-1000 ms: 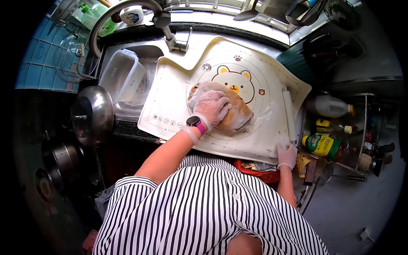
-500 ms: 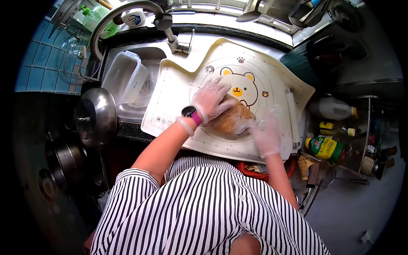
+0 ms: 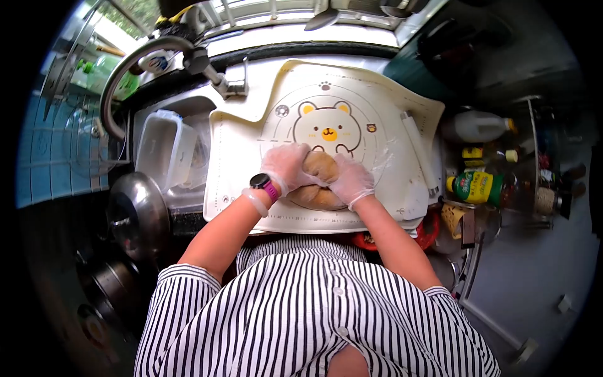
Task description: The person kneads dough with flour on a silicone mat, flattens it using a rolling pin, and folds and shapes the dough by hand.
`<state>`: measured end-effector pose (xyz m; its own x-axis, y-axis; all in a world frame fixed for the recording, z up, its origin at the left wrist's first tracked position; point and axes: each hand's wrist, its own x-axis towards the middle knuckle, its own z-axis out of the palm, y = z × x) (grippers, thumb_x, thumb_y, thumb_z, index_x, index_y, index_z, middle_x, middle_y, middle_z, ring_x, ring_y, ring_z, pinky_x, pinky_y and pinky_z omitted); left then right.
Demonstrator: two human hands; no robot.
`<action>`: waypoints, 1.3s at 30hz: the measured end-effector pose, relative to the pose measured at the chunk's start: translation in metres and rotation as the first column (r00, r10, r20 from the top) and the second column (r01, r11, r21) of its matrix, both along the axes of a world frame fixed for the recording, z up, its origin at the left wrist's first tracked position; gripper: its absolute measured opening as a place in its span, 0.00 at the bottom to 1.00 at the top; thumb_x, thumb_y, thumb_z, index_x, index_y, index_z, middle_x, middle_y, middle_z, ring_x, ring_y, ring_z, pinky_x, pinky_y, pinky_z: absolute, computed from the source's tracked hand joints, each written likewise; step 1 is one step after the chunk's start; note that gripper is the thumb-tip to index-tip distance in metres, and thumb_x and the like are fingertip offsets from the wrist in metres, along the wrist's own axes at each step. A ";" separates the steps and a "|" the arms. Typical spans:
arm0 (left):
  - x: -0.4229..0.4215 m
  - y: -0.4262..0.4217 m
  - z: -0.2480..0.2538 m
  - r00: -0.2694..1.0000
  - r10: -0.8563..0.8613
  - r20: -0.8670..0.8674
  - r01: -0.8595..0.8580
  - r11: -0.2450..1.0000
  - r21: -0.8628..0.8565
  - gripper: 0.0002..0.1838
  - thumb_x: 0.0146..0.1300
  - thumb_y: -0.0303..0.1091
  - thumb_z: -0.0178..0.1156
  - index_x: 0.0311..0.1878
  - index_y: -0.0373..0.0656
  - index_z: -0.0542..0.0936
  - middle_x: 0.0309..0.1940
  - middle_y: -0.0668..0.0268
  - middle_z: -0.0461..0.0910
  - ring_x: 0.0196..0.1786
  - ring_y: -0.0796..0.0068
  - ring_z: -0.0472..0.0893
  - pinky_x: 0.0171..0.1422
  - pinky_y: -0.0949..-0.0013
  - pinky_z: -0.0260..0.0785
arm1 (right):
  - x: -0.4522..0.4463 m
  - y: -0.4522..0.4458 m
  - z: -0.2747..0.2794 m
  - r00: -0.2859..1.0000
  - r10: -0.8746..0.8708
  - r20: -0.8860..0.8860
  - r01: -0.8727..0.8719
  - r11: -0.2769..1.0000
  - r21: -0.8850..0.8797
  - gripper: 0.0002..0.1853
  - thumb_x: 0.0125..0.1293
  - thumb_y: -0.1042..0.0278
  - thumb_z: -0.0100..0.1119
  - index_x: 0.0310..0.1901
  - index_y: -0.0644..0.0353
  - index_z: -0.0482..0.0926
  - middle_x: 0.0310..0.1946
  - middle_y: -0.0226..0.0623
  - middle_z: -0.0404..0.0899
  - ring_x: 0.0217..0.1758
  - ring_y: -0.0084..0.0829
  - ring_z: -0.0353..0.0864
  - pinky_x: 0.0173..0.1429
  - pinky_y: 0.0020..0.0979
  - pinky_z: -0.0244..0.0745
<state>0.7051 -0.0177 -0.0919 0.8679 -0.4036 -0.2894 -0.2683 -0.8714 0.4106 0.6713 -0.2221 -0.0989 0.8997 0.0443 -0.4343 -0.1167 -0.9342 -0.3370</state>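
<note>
The left hand (image 3: 286,166) and right hand (image 3: 352,181) had their fingers bent round the dough (image 3: 320,166), one on each side, maybe so it could not slip. The dough sat near the mat's (image 3: 235,157) near edge. The roller (image 3: 418,148) lay by the right edge, likely to leave room.

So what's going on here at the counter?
Someone in thin clear gloves has both hands on a brownish lump of what looks like dough, the left hand and right hand gripping it from either side. It sits on a pale mat with a bear's face printed on it. What looks like a rolling pin lies at the mat's right side, out of the hands, and a clear plastic tub is in the sink on the left.
</note>
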 end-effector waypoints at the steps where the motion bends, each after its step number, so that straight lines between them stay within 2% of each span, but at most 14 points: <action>1: -0.001 0.001 -0.003 1.000 0.013 0.017 -0.013 1.000 -0.022 0.42 0.46 0.74 0.77 0.51 0.47 0.85 0.42 0.56 0.89 0.48 0.53 0.89 0.52 0.53 0.81 | 0.004 0.001 0.013 0.997 0.014 -0.075 -0.014 1.000 -0.005 0.22 0.63 0.51 0.72 0.55 0.50 0.83 0.50 0.48 0.88 0.56 0.53 0.87 0.60 0.50 0.82; 5: -0.002 0.011 -0.001 0.953 0.165 -0.254 -0.193 0.977 -0.089 0.49 0.47 0.76 0.78 0.62 0.47 0.86 0.54 0.52 0.90 0.58 0.57 0.90 0.61 0.59 0.81 | 0.026 0.004 0.056 0.972 0.209 -0.108 -0.211 0.977 -0.014 0.21 0.60 0.55 0.71 0.55 0.49 0.85 0.51 0.46 0.89 0.56 0.51 0.88 0.60 0.49 0.82; 10: -0.012 0.002 -0.016 0.898 0.182 -0.400 -0.312 0.905 -0.289 0.49 0.50 0.68 0.81 0.64 0.36 0.84 0.53 0.52 0.91 0.56 0.59 0.91 0.65 0.62 0.80 | 0.069 0.006 0.123 0.911 0.349 -0.219 -0.368 0.928 -0.050 0.31 0.55 0.58 0.73 0.65 0.46 0.84 0.57 0.47 0.88 0.61 0.49 0.87 0.66 0.45 0.81; 12: -0.015 -0.005 0.005 0.763 0.254 -0.595 -0.555 0.729 -0.401 0.48 0.53 0.66 0.80 0.63 0.32 0.83 0.52 0.51 0.90 0.54 0.59 0.91 0.63 0.63 0.81 | 0.074 -0.005 0.118 0.912 0.408 0.045 -0.409 0.911 0.042 0.39 0.53 0.58 0.75 0.71 0.48 0.80 0.62 0.49 0.85 0.67 0.49 0.83 0.72 0.43 0.77; 13: -0.014 -0.008 -0.002 0.831 0.230 -0.506 -0.470 0.778 -0.417 0.46 0.55 0.64 0.80 0.62 0.31 0.83 0.52 0.47 0.90 0.53 0.56 0.91 0.61 0.63 0.82 | 0.072 -0.021 0.091 0.889 0.433 0.148 -0.444 0.895 0.047 0.45 0.50 0.56 0.79 0.74 0.51 0.77 0.68 0.50 0.80 0.73 0.49 0.78 0.77 0.42 0.73; 17: -0.027 -0.009 -0.040 0.878 0.198 -0.436 -0.315 0.925 -0.214 0.49 0.55 0.66 0.79 0.63 0.28 0.81 0.52 0.43 0.89 0.57 0.51 0.90 0.62 0.58 0.81 | 0.063 -0.098 0.054 0.943 -0.152 0.295 0.126 0.986 0.107 0.48 0.54 0.52 0.78 0.78 0.52 0.71 0.71 0.51 0.78 0.75 0.52 0.75 0.79 0.44 0.72; 19: -0.045 -0.012 -0.025 0.858 0.265 -0.441 -0.411 0.868 -0.278 0.50 0.54 0.67 0.79 0.64 0.28 0.79 0.53 0.43 0.88 0.58 0.50 0.89 0.63 0.58 0.80 | 0.046 -0.142 0.045 0.885 -0.307 0.349 0.370 0.920 -0.129 0.44 0.60 0.51 0.75 0.77 0.55 0.71 0.71 0.53 0.78 0.74 0.53 0.76 0.77 0.45 0.72; 22: -0.056 -0.018 -0.035 0.781 0.364 -0.508 -0.547 0.791 -0.274 0.53 0.54 0.67 0.79 0.66 0.27 0.75 0.58 0.42 0.86 0.61 0.50 0.88 0.67 0.59 0.79 | 0.023 -0.192 -0.005 0.869 -0.374 0.325 0.477 0.807 -0.348 0.40 0.63 0.47 0.75 0.74 0.56 0.76 0.70 0.53 0.79 0.72 0.53 0.78 0.75 0.46 0.74; 26: -0.060 -0.013 -0.076 0.705 0.249 -0.664 -0.594 0.719 -0.361 0.54 0.54 0.68 0.79 0.67 0.26 0.75 0.60 0.43 0.86 0.62 0.53 0.87 0.68 0.61 0.78 | 0.011 -0.210 -0.037 0.847 -0.415 0.332 0.516 0.792 -0.326 0.37 0.65 0.46 0.75 0.72 0.56 0.78 0.70 0.54 0.79 0.71 0.54 0.79 0.73 0.48 0.75; 31: -0.053 -0.002 -0.029 0.551 0.208 -0.808 -0.678 0.676 -0.288 0.43 0.65 0.55 0.76 0.73 0.35 0.75 0.59 0.58 0.86 0.56 0.68 0.85 0.62 0.64 0.79 | -0.001 -0.205 -0.032 0.856 -0.367 0.364 0.452 0.874 -0.180 0.34 0.66 0.53 0.75 0.72 0.54 0.78 0.66 0.49 0.82 0.70 0.54 0.80 0.72 0.48 0.76; 34: -0.044 0.006 -0.008 0.664 0.418 -0.620 -0.690 0.661 -0.294 0.40 0.70 0.48 0.73 0.76 0.33 0.72 0.60 0.55 0.85 0.61 0.61 0.85 0.70 0.61 0.76 | -0.028 -0.160 -0.014 0.722 -0.084 0.686 0.110 0.994 0.006 0.29 0.63 0.57 0.76 0.66 0.51 0.83 0.57 0.47 0.85 0.62 0.50 0.82 0.66 0.49 0.78; 35: -0.041 0.005 -0.002 0.857 0.487 -0.169 -0.494 0.683 -0.539 0.38 0.74 0.47 0.69 0.78 0.35 0.70 0.61 0.53 0.84 0.67 0.58 0.82 0.76 0.58 0.71 | -0.034 -0.136 0.004 0.773 -0.069 0.631 0.076 0.997 0.016 0.31 0.64 0.56 0.75 0.68 0.49 0.82 0.56 0.47 0.85 0.61 0.50 0.82 0.66 0.49 0.78; 36: -0.036 0.003 0.004 0.799 0.508 0.322 -0.199 0.729 -0.655 0.36 0.77 0.46 0.64 0.81 0.36 0.68 0.63 0.51 0.83 0.73 0.56 0.79 0.82 0.55 0.66 | -0.037 -0.109 0.026 0.818 -0.052 0.573 0.044 0.999 0.027 0.32 0.64 0.55 0.75 0.70 0.48 0.81 0.56 0.46 0.85 0.60 0.50 0.83 0.66 0.49 0.78; 39: -0.011 -0.007 0.043 0.875 0.182 0.449 0.057 0.882 -0.469 0.35 0.82 0.48 0.55 0.84 0.42 0.65 0.73 0.48 0.76 0.83 0.51 0.67 0.90 0.49 0.50 | -0.038 -0.048 0.046 0.921 -0.033 0.388 0.014 0.999 0.052 0.36 0.66 0.51 0.74 0.76 0.43 0.77 0.59 0.44 0.83 0.61 0.51 0.83 0.69 0.48 0.77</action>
